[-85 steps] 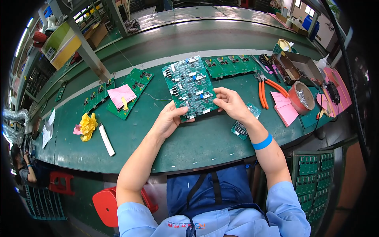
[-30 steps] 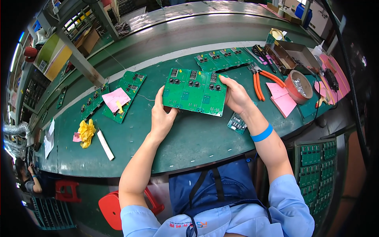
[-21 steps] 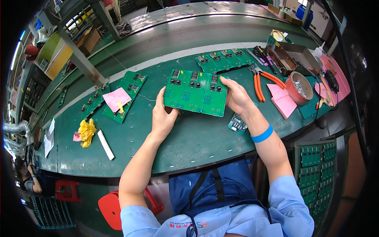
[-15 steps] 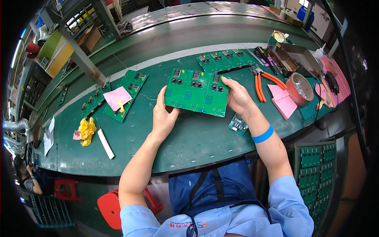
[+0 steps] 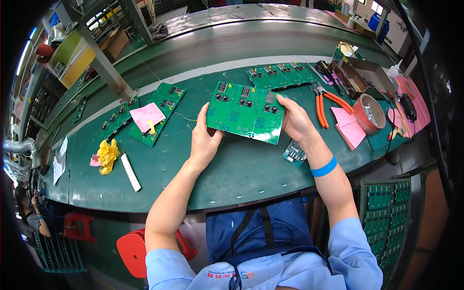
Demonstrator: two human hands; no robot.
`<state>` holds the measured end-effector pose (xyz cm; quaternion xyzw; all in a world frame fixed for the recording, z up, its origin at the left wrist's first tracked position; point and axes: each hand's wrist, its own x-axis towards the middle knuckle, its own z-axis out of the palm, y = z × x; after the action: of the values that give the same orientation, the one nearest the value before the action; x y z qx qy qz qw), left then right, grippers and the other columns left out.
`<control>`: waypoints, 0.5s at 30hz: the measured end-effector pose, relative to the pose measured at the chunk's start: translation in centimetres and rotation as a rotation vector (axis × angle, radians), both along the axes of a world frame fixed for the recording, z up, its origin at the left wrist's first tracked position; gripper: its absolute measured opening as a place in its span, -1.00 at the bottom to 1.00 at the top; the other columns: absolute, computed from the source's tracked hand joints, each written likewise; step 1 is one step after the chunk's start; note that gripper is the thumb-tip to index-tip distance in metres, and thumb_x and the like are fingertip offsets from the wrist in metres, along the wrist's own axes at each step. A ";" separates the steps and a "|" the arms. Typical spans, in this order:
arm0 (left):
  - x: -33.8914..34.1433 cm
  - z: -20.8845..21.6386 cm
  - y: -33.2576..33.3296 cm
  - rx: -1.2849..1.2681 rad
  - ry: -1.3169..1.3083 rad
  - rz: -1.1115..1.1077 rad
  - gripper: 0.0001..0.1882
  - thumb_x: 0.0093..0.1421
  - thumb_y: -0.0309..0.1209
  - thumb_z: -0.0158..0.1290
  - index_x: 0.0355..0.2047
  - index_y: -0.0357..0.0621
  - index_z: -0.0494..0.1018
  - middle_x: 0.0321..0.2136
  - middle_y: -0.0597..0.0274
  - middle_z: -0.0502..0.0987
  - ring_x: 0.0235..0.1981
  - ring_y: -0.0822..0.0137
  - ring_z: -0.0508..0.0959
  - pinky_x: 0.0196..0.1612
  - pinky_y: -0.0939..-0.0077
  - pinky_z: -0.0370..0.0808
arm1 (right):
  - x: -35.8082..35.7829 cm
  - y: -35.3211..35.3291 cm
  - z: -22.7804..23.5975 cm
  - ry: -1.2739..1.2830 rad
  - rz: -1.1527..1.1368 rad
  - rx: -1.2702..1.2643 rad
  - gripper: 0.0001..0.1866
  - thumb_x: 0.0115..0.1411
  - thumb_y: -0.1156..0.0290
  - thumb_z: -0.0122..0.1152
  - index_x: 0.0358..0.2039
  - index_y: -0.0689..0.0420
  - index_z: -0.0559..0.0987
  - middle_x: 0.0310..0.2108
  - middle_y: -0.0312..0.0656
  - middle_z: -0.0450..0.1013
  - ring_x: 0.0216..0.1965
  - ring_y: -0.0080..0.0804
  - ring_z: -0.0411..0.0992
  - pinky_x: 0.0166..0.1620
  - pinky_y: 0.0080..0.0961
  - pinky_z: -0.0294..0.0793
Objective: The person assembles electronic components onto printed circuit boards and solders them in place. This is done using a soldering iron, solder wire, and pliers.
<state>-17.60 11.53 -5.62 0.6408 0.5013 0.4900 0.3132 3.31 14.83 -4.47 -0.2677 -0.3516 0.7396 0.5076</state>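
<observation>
Between my two hands a green circuit board panel (image 5: 244, 111) is held up over the bench, tilted with its component face toward me. It carries small digit displays and black round buttons along its upper part. My left hand (image 5: 205, 137) grips the left edge, its fingers partly hidden behind the panel. At the right edge my right hand (image 5: 296, 118) has its thumb on the front near the top corner; the other fingers are mostly out of sight. Beneath the right forearm a small circuit board (image 5: 294, 153) lies on the bench.
Green bench (image 5: 232, 179). To the left, more circuit boards (image 5: 166, 104), pink paper (image 5: 146, 117), a crumpled yellow wrapper (image 5: 108, 156) and a white stick (image 5: 131, 171). On the right, orange-handled cutters (image 5: 321, 108), a round tub (image 5: 368, 115) and an open box (image 5: 360, 79). Board rack (image 5: 385, 220) lower right.
The panel tilts slightly differently, with a bright glare now at its lower right corner. Both hands keep their hold on it. The whole view has shifted a little.
</observation>
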 end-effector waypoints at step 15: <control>0.0 -0.6 0.7 -0.018 0.032 0.002 -0.40 -0.13 -0.68 -0.12 -0.03 -0.24 -0.02 -0.46 0.14 0.39 -0.53 0.43 0.43 -0.46 0.62 0.38 | 0.1 0.3 -0.2 -0.079 0.037 0.075 -0.66 0.11 0.16 -0.28 -0.27 0.15 0.32 -0.32 -0.24 0.33 -0.35 -0.49 0.32 -0.35 -0.48 0.34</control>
<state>-17.63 12.21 -6.26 0.6454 0.5112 0.4754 0.3101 3.36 15.17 -4.66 -0.2710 -0.4037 0.7240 0.4893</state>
